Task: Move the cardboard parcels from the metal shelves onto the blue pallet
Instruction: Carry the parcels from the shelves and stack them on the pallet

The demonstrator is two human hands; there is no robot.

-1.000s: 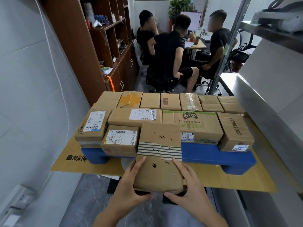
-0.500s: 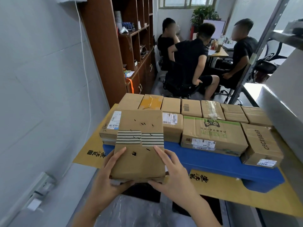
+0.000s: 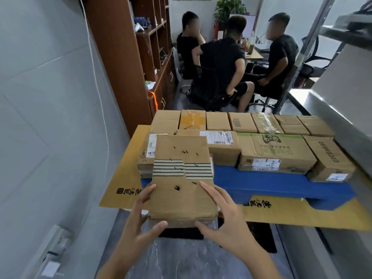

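Note:
I hold a flat cardboard parcel [image 3: 182, 180] with striped tape and small punctures over the left front corner of the blue pallet [image 3: 281, 184]. My left hand [image 3: 141, 224] grips its near left corner, thumb on the front edge. My right hand [image 3: 225, 220] grips the near right corner the same way. Several cardboard parcels fill the pallet in two rows, among them a wide box with green print [image 3: 275, 154] and a "CECEBEAR" box [image 3: 330, 158]. The parcel hides the boxes beneath it at the left.
The pallet stands on a yellow cardboard sheet [image 3: 124, 178]. A grey wall [image 3: 46, 117] is close on the left, a brown bookcase [image 3: 124, 57] behind it. Metal shelves [image 3: 342, 121] run along the right. Three seated people [image 3: 223, 63] are beyond the pallet.
The parcel and both hands have shifted left, from the pallet's front middle to its left front corner. My view turned left as well.

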